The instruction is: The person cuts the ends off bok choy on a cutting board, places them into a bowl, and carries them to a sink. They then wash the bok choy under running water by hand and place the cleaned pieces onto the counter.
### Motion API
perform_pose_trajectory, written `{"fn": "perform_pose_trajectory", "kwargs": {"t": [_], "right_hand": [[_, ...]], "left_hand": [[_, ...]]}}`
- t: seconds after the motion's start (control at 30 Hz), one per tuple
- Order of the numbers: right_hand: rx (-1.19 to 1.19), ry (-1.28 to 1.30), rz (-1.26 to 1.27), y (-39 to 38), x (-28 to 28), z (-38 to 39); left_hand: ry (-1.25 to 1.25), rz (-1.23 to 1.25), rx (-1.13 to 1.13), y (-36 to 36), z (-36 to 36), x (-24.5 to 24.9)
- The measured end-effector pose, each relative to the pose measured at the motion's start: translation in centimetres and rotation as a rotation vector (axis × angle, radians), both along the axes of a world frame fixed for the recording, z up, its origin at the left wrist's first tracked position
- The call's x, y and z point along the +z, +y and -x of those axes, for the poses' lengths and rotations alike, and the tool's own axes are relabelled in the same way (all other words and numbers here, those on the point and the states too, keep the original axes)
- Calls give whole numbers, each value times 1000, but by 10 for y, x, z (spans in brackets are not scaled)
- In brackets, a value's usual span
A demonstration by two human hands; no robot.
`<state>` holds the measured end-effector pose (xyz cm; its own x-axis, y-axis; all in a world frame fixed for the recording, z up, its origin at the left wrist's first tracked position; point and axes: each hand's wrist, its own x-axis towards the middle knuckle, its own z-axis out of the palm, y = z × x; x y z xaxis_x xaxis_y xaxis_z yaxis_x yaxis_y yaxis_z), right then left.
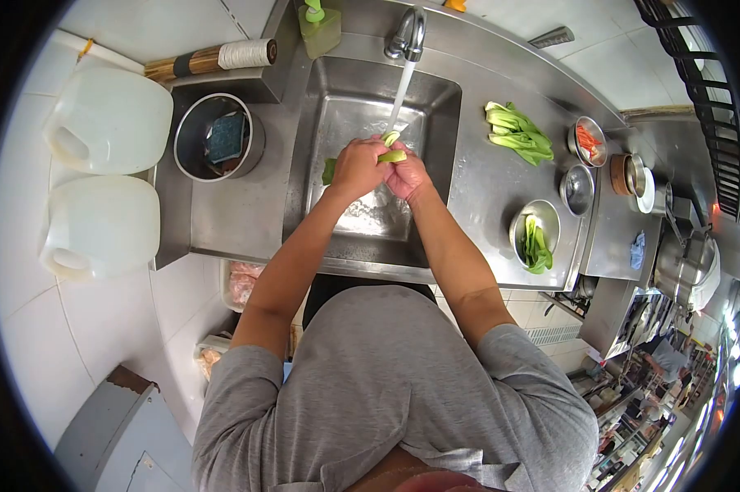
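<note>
Bok choy [393, 156] held over sink [299, 197], beneath running tap [413, 37]; left hand [358, 168] and right hand [408, 174] close together, both curled on it. Assessed light, slippery, leaves likely tear-prone; best gripped by firm stalks

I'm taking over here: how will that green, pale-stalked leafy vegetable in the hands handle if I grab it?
The leafy vegetable is probably slippery, as running water reaches it. It looks stiffish where thick and pale, but likely floppier where leafy.
</note>
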<state>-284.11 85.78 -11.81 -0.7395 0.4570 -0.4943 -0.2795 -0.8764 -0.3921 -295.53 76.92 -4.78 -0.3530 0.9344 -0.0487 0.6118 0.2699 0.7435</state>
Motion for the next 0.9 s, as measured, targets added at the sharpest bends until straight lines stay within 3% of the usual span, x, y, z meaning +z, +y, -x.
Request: {"fn": "perform_pose_trajectory", "kwargs": {"t": [0.2,0.43,0.63,0.77,0.8,0.9], "right_hand": [[92,-10,-136,0,-10,1],[27,-24,-25,-4,-1,-6],[89,-168,-126,0,-3,-4],[91,-418,-193,-2,3,-5],[94,-460,-207,-2,4,-7],[14,-529,-220,-4,2,-12]], "left_hand": [[-52,-7,11,-2,7,-9],[-43,-11,-14,-2,-1,1],[-250,127,24,15,19,-20],[-681,243,51,31,39,-70],[-896,289,67,34,46,-89],[-1193,298,91,33,47,-92]]}}
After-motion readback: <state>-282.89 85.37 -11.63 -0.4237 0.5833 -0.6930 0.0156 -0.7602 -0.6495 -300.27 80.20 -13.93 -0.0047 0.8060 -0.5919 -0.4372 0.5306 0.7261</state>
